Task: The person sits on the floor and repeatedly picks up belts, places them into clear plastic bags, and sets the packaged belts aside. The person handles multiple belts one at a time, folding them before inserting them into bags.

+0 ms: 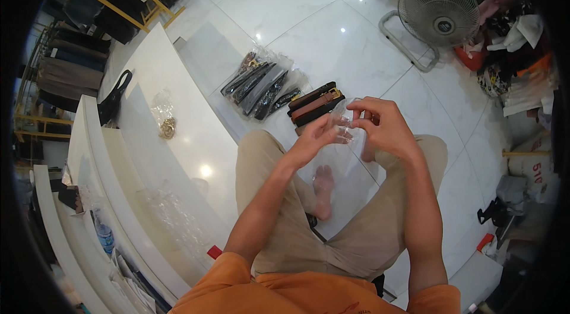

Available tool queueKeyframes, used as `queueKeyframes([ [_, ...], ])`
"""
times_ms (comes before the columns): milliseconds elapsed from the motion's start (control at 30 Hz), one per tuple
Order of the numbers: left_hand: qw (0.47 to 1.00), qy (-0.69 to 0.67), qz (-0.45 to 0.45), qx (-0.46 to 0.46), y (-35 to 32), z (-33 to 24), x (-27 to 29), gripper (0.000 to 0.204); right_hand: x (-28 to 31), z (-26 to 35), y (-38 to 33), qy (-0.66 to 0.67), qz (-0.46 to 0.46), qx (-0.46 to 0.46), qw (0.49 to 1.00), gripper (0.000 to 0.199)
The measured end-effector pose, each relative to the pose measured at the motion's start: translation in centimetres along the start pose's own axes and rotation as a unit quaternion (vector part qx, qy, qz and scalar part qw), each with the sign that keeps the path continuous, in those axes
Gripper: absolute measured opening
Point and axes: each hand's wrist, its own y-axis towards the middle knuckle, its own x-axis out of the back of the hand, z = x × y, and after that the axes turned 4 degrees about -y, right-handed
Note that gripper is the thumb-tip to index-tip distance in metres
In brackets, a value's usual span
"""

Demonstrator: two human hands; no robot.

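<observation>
Between both hands, above the floor in front of my knees, is a crinkled clear plastic bag (342, 113). My left hand (313, 143) is closed on its left side, thumb and fingers pinched. My right hand (387, 128) pinches the bag from the right, its fingers curled. Just beyond my left hand, folded belts (316, 103) in black and brown lie stacked on the tiles, one with a gold buckle. Farther left is a pile of dark belts in clear bags (260, 85).
A white counter (196, 118) runs along my left, bearing a gold-coloured item in clear plastic (167, 128) and loose clear wrap (172, 210). A grey floor fan (439, 14) stands far right, beside heaped clothes (516, 40). Clothes racks (71, 70) fill the far left.
</observation>
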Motion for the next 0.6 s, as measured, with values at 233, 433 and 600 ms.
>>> queueKeyframes([
  [233, 0.994, 0.092, 0.028, 0.059, 0.7, 0.5, -0.8, 0.053, -1.1, -0.5, 0.9, -0.010, -0.045, 0.057, 0.997, 0.015],
  [433, 0.962, 0.253, -0.096, -0.018, 1.5, 1.1, 2.3, 0.022, -1.2, -1.4, 1.1, -0.116, -0.037, 0.065, 0.990, 0.014],
  [600, 0.908, 0.375, -0.155, -0.106, 1.6, 1.2, 3.1, 0.028, -1.8, -1.0, 1.3, -0.143, 0.002, 0.055, 0.988, 0.014],
])
